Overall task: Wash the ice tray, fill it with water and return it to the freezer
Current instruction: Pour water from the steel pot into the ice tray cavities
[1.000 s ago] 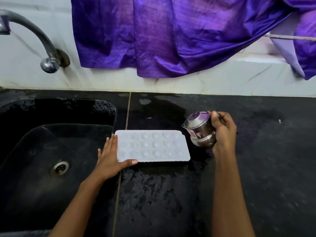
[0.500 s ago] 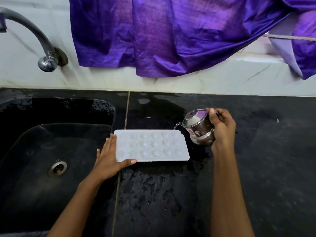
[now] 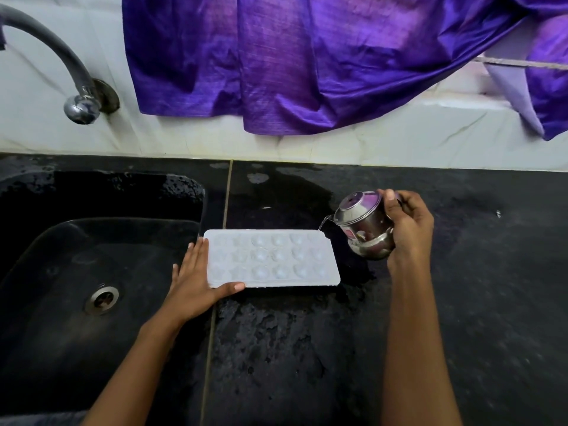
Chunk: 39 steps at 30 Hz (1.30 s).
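Ice tray (image 3: 272,261): laid flat on the counter (image 3: 476,302) just right of the sink (image 3: 61,241), flanked at its left end by the flat left hand (image 3: 196,284), with a small jug (image 3: 364,229) held tilted over its far right corner by the right hand (image 3: 408,229). Sink: set into the counter at the left, with a drain (image 3: 102,300) in its floor and a tap (image 3: 81,107) mounted on the wall (image 3: 399,142) behind it. Cloth (image 3: 307,56): hung against the wall beyond the counter, from centre to far right.

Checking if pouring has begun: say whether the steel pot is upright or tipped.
Tipped: the right hand tilts the steel pot; water runs from its spout onto the ice tray.
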Each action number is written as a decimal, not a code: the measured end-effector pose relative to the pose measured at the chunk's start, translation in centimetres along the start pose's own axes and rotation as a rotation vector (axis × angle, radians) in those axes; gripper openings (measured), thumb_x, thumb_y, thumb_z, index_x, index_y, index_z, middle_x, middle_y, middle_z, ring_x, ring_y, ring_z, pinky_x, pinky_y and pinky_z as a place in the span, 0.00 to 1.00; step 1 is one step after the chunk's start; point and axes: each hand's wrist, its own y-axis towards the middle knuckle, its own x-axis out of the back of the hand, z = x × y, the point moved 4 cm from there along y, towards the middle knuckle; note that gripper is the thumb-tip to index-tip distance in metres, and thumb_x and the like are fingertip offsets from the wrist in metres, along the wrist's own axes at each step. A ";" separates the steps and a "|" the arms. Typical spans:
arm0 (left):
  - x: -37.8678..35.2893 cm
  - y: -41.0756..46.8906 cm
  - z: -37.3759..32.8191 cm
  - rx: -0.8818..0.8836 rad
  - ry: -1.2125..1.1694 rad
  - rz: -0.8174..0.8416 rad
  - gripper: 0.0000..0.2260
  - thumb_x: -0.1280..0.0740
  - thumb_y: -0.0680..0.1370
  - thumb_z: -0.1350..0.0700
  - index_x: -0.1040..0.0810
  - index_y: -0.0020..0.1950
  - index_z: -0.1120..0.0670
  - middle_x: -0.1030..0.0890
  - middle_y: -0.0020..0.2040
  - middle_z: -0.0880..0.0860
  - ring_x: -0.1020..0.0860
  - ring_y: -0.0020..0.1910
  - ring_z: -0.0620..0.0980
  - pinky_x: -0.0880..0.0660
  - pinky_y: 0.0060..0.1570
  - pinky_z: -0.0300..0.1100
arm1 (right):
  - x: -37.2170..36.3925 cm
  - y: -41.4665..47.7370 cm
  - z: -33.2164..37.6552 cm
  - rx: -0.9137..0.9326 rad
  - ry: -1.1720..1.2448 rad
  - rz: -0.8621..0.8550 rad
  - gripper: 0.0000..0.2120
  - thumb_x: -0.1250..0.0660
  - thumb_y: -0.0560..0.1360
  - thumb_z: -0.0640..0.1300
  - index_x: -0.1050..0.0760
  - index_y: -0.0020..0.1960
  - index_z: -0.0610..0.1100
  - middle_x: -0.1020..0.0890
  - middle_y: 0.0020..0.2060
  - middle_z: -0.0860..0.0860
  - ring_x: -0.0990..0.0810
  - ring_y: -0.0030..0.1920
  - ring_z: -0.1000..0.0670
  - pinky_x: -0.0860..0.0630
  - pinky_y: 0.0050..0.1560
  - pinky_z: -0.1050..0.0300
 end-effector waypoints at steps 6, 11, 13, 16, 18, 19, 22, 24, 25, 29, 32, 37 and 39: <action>0.1 -0.2 -0.2 0.011 -0.007 0.017 0.57 0.38 0.59 0.28 0.61 0.77 0.51 0.60 0.78 0.46 0.64 0.75 0.43 0.62 0.73 0.54 | 0.0 -0.2 -0.1 -0.018 0.027 0.000 0.07 0.32 0.74 0.43 0.25 0.38 0.49 0.18 0.47 0.46 0.20 0.46 0.51 0.25 0.42 0.60; 0.1 -0.3 -0.3 0.009 -0.008 0.008 0.56 0.38 0.60 0.29 0.61 0.77 0.52 0.60 0.78 0.47 0.63 0.75 0.43 0.62 0.73 0.54 | 0.0 -0.2 -0.1 -0.030 0.040 0.004 0.07 0.32 0.74 0.42 0.26 0.38 0.48 0.19 0.44 0.47 0.21 0.46 0.50 0.24 0.45 0.57; 0.2 -0.3 -0.3 0.007 -0.002 0.011 0.55 0.37 0.62 0.29 0.61 0.77 0.52 0.60 0.78 0.47 0.63 0.75 0.44 0.62 0.73 0.54 | -0.1 -0.2 -0.1 -0.036 0.044 0.008 0.08 0.32 0.74 0.41 0.26 0.37 0.48 0.19 0.43 0.47 0.21 0.45 0.50 0.23 0.46 0.56; 0.2 -0.2 -0.4 0.013 0.004 0.013 0.55 0.37 0.62 0.30 0.60 0.77 0.52 0.60 0.78 0.47 0.63 0.76 0.44 0.62 0.73 0.54 | 0.0 -0.2 -0.1 -0.032 0.042 0.008 0.08 0.32 0.74 0.41 0.26 0.37 0.48 0.19 0.42 0.48 0.21 0.45 0.50 0.24 0.44 0.58; 0.2 -0.3 -0.4 0.013 -0.008 0.000 0.53 0.34 0.64 0.32 0.60 0.77 0.51 0.59 0.78 0.47 0.63 0.76 0.44 0.62 0.73 0.54 | 0.1 -0.2 -0.2 -0.027 0.047 -0.004 0.08 0.32 0.74 0.41 0.26 0.37 0.48 0.19 0.43 0.47 0.21 0.45 0.50 0.24 0.42 0.60; 0.2 -0.4 -0.3 0.011 -0.016 -0.006 0.53 0.33 0.65 0.33 0.60 0.77 0.51 0.59 0.78 0.47 0.63 0.76 0.44 0.62 0.73 0.53 | 0.2 -0.2 -0.3 -0.029 0.057 -0.011 0.08 0.32 0.74 0.41 0.26 0.37 0.48 0.18 0.43 0.47 0.21 0.45 0.50 0.24 0.43 0.60; 0.2 -0.5 -0.3 0.007 -0.025 -0.006 0.53 0.34 0.64 0.32 0.60 0.77 0.51 0.59 0.78 0.48 0.63 0.75 0.42 0.63 0.73 0.53 | 0.1 -0.2 -0.3 -0.055 0.147 -0.016 0.08 0.33 0.74 0.40 0.25 0.37 0.47 0.16 0.40 0.49 0.19 0.43 0.51 0.22 0.43 0.59; 0.2 -0.5 -0.3 0.003 -0.031 0.004 0.55 0.35 0.62 0.29 0.61 0.77 0.51 0.59 0.78 0.48 0.64 0.72 0.38 0.63 0.73 0.53 | 0.0 -0.2 -0.3 -0.078 0.238 -0.010 0.08 0.33 0.75 0.39 0.25 0.37 0.45 0.15 0.37 0.52 0.18 0.41 0.54 0.22 0.40 0.62; 0.3 -0.5 -0.4 0.002 -0.032 0.005 0.56 0.35 0.62 0.27 0.61 0.77 0.51 0.59 0.78 0.48 0.64 0.71 0.37 0.63 0.73 0.53 | -0.1 -0.3 -0.3 -0.088 0.271 -0.004 0.07 0.34 0.75 0.39 0.25 0.38 0.44 0.15 0.36 0.53 0.17 0.40 0.55 0.22 0.39 0.63; 0.3 -0.5 -0.3 0.004 0.002 -0.002 0.56 0.40 0.59 0.26 0.61 0.77 0.50 0.59 0.78 0.47 0.64 0.74 0.41 0.63 0.73 0.53 | -0.7 -0.4 -0.5 -0.108 0.307 0.023 0.06 0.34 0.75 0.38 0.24 0.39 0.43 0.15 0.36 0.52 0.17 0.41 0.55 0.22 0.39 0.63; 0.3 -0.6 -0.3 0.001 0.021 -0.008 0.56 0.41 0.59 0.26 0.61 0.77 0.50 0.59 0.78 0.47 0.64 0.73 0.39 0.63 0.73 0.53 | -1.4 -0.5 -0.8 -0.125 0.306 0.046 0.07 0.33 0.74 0.37 0.24 0.37 0.44 0.15 0.37 0.51 0.17 0.42 0.54 0.21 0.39 0.63; 0.3 -0.6 -0.2 -0.005 0.001 -0.007 0.56 0.40 0.59 0.26 0.61 0.77 0.50 0.59 0.78 0.46 0.65 0.70 0.35 0.63 0.73 0.52 | -2.3 -0.7 -1.1 -0.135 0.268 0.071 0.08 0.32 0.73 0.37 0.23 0.36 0.45 0.15 0.37 0.51 0.17 0.42 0.53 0.21 0.39 0.60; 0.3 -0.6 -0.2 -0.010 -0.011 -0.002 0.55 0.40 0.60 0.27 0.61 0.77 0.50 0.59 0.78 0.46 0.65 0.70 0.35 0.63 0.73 0.52 | -2.5 -0.8 -1.1 -0.135 0.229 0.067 0.07 0.31 0.72 0.37 0.23 0.37 0.46 0.15 0.37 0.51 0.18 0.42 0.52 0.22 0.39 0.60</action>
